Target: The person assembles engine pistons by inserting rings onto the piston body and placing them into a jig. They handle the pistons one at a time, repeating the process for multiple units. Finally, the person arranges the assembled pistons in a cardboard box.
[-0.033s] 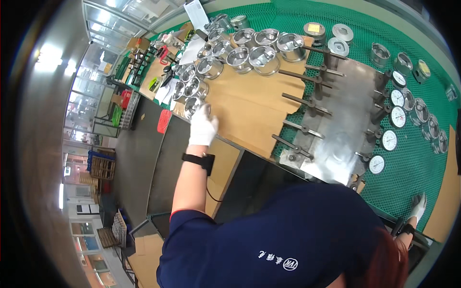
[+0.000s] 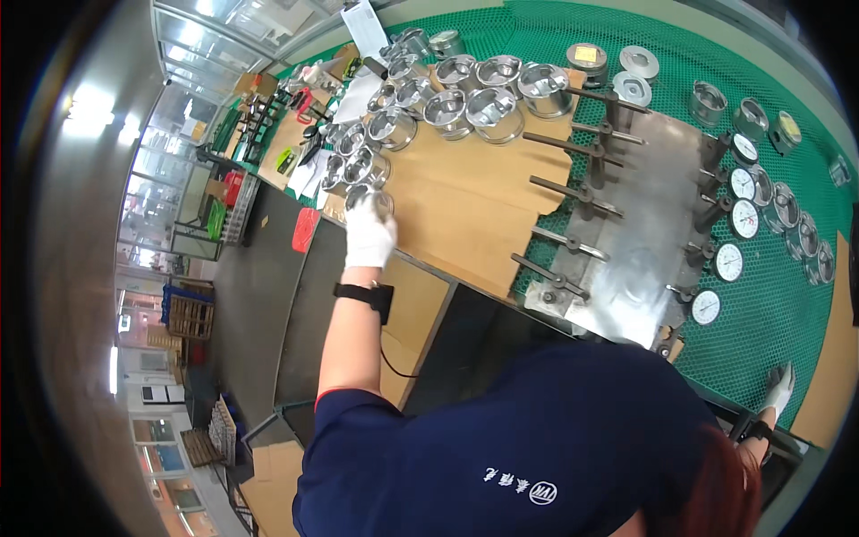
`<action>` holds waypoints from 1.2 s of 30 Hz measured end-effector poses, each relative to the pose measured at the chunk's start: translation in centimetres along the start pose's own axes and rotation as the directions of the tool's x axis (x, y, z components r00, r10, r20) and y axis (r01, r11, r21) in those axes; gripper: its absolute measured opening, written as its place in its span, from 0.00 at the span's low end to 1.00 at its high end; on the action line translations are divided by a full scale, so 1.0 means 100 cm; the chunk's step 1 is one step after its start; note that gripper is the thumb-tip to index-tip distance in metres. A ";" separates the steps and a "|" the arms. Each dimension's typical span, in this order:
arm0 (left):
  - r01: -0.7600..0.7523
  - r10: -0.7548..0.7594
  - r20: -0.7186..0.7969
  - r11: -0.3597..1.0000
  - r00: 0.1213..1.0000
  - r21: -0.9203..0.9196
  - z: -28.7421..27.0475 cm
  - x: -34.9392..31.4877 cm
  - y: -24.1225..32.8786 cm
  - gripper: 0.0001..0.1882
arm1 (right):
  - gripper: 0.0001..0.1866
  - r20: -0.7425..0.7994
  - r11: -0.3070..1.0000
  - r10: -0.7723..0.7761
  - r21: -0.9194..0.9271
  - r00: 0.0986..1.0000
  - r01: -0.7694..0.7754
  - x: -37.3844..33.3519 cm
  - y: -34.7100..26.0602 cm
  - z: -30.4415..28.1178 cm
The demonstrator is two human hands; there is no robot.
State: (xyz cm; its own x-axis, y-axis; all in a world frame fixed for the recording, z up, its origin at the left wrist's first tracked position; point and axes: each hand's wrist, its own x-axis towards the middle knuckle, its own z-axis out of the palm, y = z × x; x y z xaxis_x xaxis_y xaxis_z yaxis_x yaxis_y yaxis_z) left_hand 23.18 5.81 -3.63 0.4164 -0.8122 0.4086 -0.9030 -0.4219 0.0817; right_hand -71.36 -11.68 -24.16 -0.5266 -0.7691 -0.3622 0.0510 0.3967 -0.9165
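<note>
My left hand (image 2: 369, 238), in a white glove, has its fingers curled round the near side of a shiny metal piston (image 2: 383, 205). That piston sits at the near left edge of a cardboard sheet (image 2: 461, 192), and my fingers hide part of it. Behind it stand several more pistons (image 2: 392, 130) in rows. My right hand (image 2: 781, 391), also gloved, rests at the far right on a green mesh mat (image 2: 752, 345) near the bench edge. Its fingers are stretched out, with nothing visible in them.
A steel plate fixture (image 2: 640, 219) with posts and rods lies between my arms. Several dial gauges (image 2: 744, 218) line its right side. More pistons (image 2: 785, 206) stand beyond them on the mat. Papers (image 2: 360, 94) and small tools lie at the far left; a red pad (image 2: 305, 229) hangs by the bench edge.
My left hand has shifted slightly left, and its fingers have moved from over the piston to its near left side. The right hand stays in place.
</note>
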 end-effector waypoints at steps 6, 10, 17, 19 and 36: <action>0.148 -0.200 0.155 0.945 0.967 0.292 0.015 0.064 -0.128 0.36 | 0.31 -0.102 1.000 0.013 0.030 0.995 -0.010 -0.056 0.016 -0.022; 0.060 -0.165 0.424 0.966 0.891 0.251 0.009 0.103 -0.126 0.55 | 0.32 -0.164 1.000 0.009 -0.015 0.986 -0.011 -0.093 0.029 -0.039; 0.143 -0.173 0.625 0.985 0.761 0.099 0.014 0.152 -0.148 0.77 | 0.30 -0.209 0.995 0.042 0.098 0.977 -0.022 -0.151 0.046 -0.022; 0.104 -0.132 0.650 0.991 0.748 0.082 0.028 0.159 -0.172 0.77 | 0.30 -0.209 0.995 0.044 0.098 0.977 -0.024 -0.160 0.046 -0.013; 0.004 0.063 0.619 0.994 0.783 -0.106 0.025 0.159 -0.175 0.73 | 0.29 -0.175 0.991 0.063 0.125 0.982 -0.041 -0.181 0.064 0.028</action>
State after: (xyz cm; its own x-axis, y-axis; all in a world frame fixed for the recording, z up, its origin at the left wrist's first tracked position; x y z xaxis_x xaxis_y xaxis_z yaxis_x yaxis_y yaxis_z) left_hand 45.86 -0.73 -0.80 0.3351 -0.9118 -0.2372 -0.9074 -0.3801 0.1792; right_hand -59.14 3.41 -23.94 -0.6630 -0.6427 -0.3838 0.1782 0.3624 -0.9148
